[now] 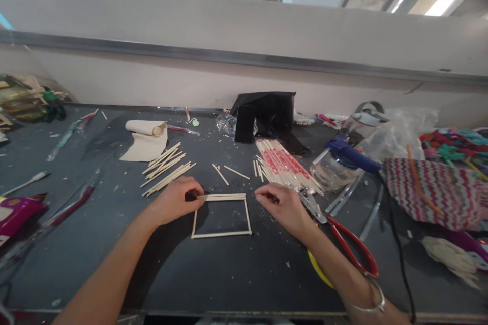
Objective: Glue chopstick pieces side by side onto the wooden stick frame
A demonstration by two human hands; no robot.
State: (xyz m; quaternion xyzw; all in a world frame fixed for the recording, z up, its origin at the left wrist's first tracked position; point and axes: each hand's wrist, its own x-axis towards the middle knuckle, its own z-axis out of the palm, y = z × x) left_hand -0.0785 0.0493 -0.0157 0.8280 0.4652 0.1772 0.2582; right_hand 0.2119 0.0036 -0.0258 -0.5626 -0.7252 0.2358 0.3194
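Note:
A rectangular frame of thin wooden sticks (pixel 221 234) lies flat on the dark table in front of me. At its far left corner, my left hand (pixel 176 199) pinches the end of a wooden stick (pixel 224 197) lying along the far side. My right hand (pixel 281 204) hovers just right of the far right corner, apart from the frame, with thumb and fingertips drawn together; anything between them is too small to make out. Loose sticks (pixel 165 170) lie in a pile beyond my left hand. Beyond my right hand is a bundle of sticks in red-printed wrapping (pixel 284 160).
Right of my right hand lie red-handled pliers (pixel 353 244), a blue glue gun (pixel 348 152) with a black cord, and a zigzag-patterned cloth (pixel 427 188). A cloth roll (pixel 147 137) and a black bag (pixel 270 109) sit toward the wall. Short stick pieces (pixel 236 171) lie beyond the frame.

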